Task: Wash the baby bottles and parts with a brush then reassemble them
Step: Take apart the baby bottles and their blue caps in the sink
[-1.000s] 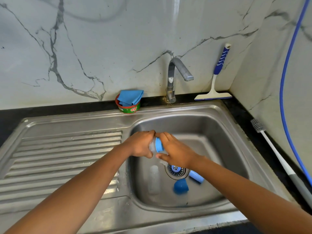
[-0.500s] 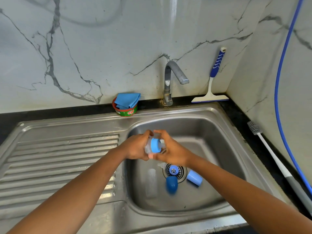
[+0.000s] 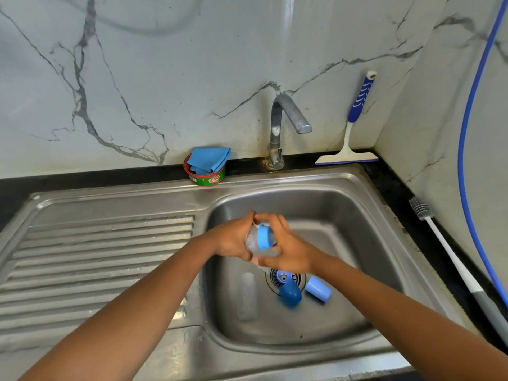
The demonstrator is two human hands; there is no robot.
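Head view: both hands meet over the sink, just behind the drain. The left hand has its fingers curled round the body of a clear baby bottle, which lies on its side in the air above the basin. The right hand faces it; its fingers arch over the top and its thumb comes in from below, closing round the blue ring at the bottle's neck. The two hands touch at the fingertips above the bottle. How firmly the right fingers press on the ring cannot be told.

A small blue part sits on the drain. A dark blue cap lies touching the drain's near edge, and a light blue cap lies on its side just to the right of the drain. A second clear bottle lies flat on the basin floor to the left of the drain.

Far behind the drain a tap rises from the black counter. Behind and left of the drain stands a green tub with a blue cloth in it. Behind and right of the drain a squeegee leans on the wall. Well to the right of the drain a bottle brush lies along the counter, with a blue hose hanging beyond it. The draining board spreads to the left of the drain
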